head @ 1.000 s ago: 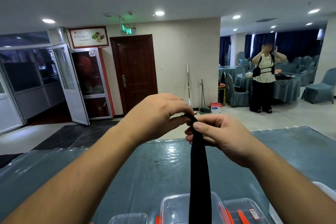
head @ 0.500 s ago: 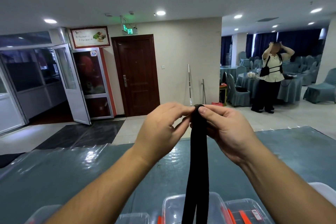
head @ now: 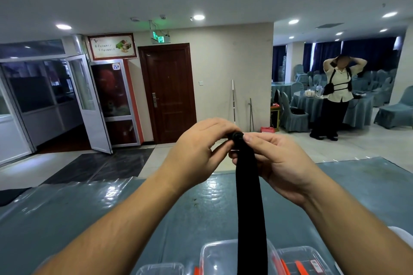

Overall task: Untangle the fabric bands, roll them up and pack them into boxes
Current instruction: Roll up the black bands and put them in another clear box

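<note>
A black fabric band (head: 249, 203) hangs straight down from my two raised hands, its top end wound into a small tight roll. My left hand (head: 196, 152) pinches that roll from the left with thumb and fingers. On the right side, my right hand (head: 274, 161) pinches it too, fingers curled round the band. The band's lower part runs out of the bottom of the frame in front of clear plastic boxes (head: 223, 257) with orange clips.
A table under a shiny teal-grey plastic cover (head: 111, 212) lies below my arms. Another clear box (head: 306, 261) stands at the bottom right. Far right, a person (head: 335, 98) stands by covered tables and chairs. A dark wooden door (head: 169, 94) is ahead.
The band's top end has been wound into a small roll between my fingertips. Both hands stay close together, a little higher in view.
</note>
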A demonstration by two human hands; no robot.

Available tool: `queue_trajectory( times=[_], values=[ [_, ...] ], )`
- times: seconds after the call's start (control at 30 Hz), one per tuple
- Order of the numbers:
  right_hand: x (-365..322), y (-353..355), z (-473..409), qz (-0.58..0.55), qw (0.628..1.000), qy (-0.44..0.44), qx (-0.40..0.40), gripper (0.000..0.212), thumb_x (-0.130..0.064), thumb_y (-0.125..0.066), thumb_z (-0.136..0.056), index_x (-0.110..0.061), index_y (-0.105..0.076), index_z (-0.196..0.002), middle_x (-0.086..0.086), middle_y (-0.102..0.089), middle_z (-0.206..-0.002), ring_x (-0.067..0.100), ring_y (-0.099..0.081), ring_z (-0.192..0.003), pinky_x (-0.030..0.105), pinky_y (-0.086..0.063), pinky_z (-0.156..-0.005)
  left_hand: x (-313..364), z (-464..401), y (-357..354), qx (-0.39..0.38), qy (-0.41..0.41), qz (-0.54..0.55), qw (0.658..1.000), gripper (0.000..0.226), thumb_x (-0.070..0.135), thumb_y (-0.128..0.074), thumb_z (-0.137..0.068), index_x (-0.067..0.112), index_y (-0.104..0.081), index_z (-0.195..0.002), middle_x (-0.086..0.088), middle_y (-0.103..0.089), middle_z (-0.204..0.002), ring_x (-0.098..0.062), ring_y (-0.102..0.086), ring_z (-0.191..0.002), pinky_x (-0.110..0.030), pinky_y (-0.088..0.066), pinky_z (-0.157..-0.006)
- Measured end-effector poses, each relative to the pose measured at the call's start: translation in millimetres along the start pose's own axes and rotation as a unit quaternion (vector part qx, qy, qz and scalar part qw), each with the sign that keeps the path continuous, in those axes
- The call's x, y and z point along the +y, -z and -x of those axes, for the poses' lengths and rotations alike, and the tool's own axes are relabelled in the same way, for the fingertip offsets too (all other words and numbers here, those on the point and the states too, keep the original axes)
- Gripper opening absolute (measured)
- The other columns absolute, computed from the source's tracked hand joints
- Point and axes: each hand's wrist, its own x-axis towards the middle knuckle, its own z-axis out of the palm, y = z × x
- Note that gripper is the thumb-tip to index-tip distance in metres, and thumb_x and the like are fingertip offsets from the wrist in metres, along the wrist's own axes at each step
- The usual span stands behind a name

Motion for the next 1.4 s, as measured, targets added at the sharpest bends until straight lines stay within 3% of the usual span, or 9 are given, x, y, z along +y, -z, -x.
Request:
queue_trajectory(
  times=[0.27, 0.43, 0.6, 0.67, 0.8, 0.97, 1.2, 1.3, 1.4],
  values=[
    [7, -15, -3, -0.051, 0.993, 0.040, 0.096, 0.031, -0.009, -0.077, -0.079, -0.006, -0.075, -0.110, 0.022, -0.077, -0.100, 0.033, -0.076, -0.085, 0.030, -0.061, -0.070, 5, 11, -11, 0.124, 0.058, -0.011, 0.991, 0.011, 0.016, -0.075, -0.094, 0.013, -0.076, -0.104, 0.006, -0.072, -0.098, -0.009, -0.066, -0.094, -0.033, -0.057, -0.082],
    [13, -22, -7, -0.042, 0.990, 0.065, 0.118, 0.019, -0.004, -0.074, -0.086, -0.005, -0.078, -0.104, 0.019, -0.079, -0.098, 0.029, -0.077, -0.087, 0.030, -0.061, -0.075, 13, 18, -24, 0.192, 0.105, -0.005, 0.976, 0.006, 0.013, -0.081, -0.089, 0.013, -0.077, -0.094, 0.006, -0.069, -0.088, -0.007, -0.061, -0.084, -0.018, -0.050, -0.075],
    [17, -23, -10, -0.010, 0.980, 0.112, 0.163, 0.019, 0.002, -0.073, -0.087, -0.001, -0.076, -0.105, 0.015, -0.080, -0.093, 0.024, -0.077, -0.087, 0.026, -0.061, -0.078, 20, 21, -30, 0.148, 0.194, 0.128, 0.961, 0.019, 0.014, -0.079, -0.089, 0.016, -0.078, -0.108, 0.010, -0.073, -0.104, -0.006, -0.068, -0.100, -0.015, -0.053, -0.084],
    [17, -20, -9, 0.006, 0.980, 0.119, 0.163, 0.021, 0.003, -0.074, -0.087, -0.003, -0.072, -0.107, 0.014, -0.080, -0.091, 0.025, -0.078, -0.086, 0.029, -0.062, -0.078, 21, 20, -26, 0.126, 0.257, 0.231, 0.930, 0.019, 0.010, -0.077, -0.091, 0.015, -0.079, -0.109, 0.008, -0.076, -0.108, -0.005, -0.071, -0.104, -0.017, -0.055, -0.088],
    [18, -19, -7, 0.027, 0.976, 0.124, 0.174, 0.019, 0.000, -0.078, -0.083, -0.005, -0.065, -0.097, 0.018, -0.079, -0.086, 0.037, -0.078, -0.086, 0.042, -0.063, -0.084, 19, 10, -17, 0.123, 0.351, 0.349, 0.860, 0.007, 0.006, -0.079, -0.088, 0.006, -0.080, -0.095, -0.001, -0.080, -0.088, -0.004, -0.074, -0.084, -0.016, -0.055, -0.078],
    [23, -25, -10, -0.017, 0.970, 0.151, 0.188, 0.013, -0.005, -0.082, -0.075, -0.001, -0.075, -0.086, 0.019, -0.078, -0.084, 0.033, -0.077, -0.082, 0.036, -0.062, -0.080, 25, 8, -22, 0.168, 0.376, 0.408, 0.815, 0.004, 0.003, -0.078, -0.089, 0.005, -0.079, -0.091, -0.003, -0.081, -0.087, -0.010, -0.076, -0.086, -0.020, -0.058, -0.080],
    [30, -25, -8, 0.003, 0.975, 0.159, 0.156, 0.035, -0.015, -0.081, -0.072, -0.011, -0.079, -0.107, 0.007, -0.081, -0.100, 0.020, -0.077, -0.101, 0.032, -0.057, -0.095, 33, 10, -41, 0.242, 0.431, 0.504, 0.709, 0.003, 0.003, -0.076, -0.089, 0.002, -0.077, -0.093, -0.015, -0.079, -0.096, -0.027, -0.076, -0.101, -0.034, -0.058, -0.094],
    [28, -21, -6, 0.061, 0.965, 0.184, 0.177, 0.024, -0.004, -0.079, -0.082, -0.015, -0.080, -0.104, 0.002, -0.081, -0.096, 0.016, -0.077, -0.096, 0.029, -0.060, -0.091, 36, 13, -48, 0.230, 0.438, 0.520, 0.697, 0.009, 0.007, -0.075, -0.091, 0.000, -0.077, -0.096, -0.017, -0.079, -0.101, -0.030, -0.074, -0.107, -0.037, -0.057, -0.099],
    [25, -8, -6, 0.108, 0.962, 0.184, 0.169, 0.021, -0.003, -0.077, -0.087, -0.016, -0.080, -0.103, 0.002, -0.081, -0.095, 0.019, -0.078, -0.095, 0.036, -0.060, -0.092, 33, 16, -45, 0.186, 0.445, 0.491, 0.726, 0.012, 0.016, -0.073, -0.094, 0.006, -0.080, -0.095, -0.011, -0.080, -0.100, -0.022, -0.074, -0.103, -0.033, -0.057, -0.097]
  ],
)
